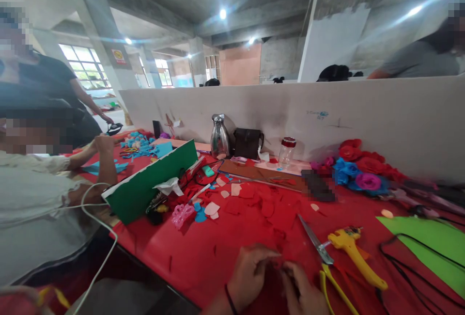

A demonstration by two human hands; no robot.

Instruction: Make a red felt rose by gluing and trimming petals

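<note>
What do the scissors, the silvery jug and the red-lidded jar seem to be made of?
Scissors: probably steel blades, grey with a metallic sheen; the handles are solid yellow, perhaps plastic.
Jug: likely polished metal, given its bright, mirror-like highlights.
Jar: clear glass or plastic, since it's see-through; its glossy red lid could be plastic or painted metal.

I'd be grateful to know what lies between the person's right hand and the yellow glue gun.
In the head view, the yellow-handled scissors lie between the right hand and the yellow glue gun.
</note>
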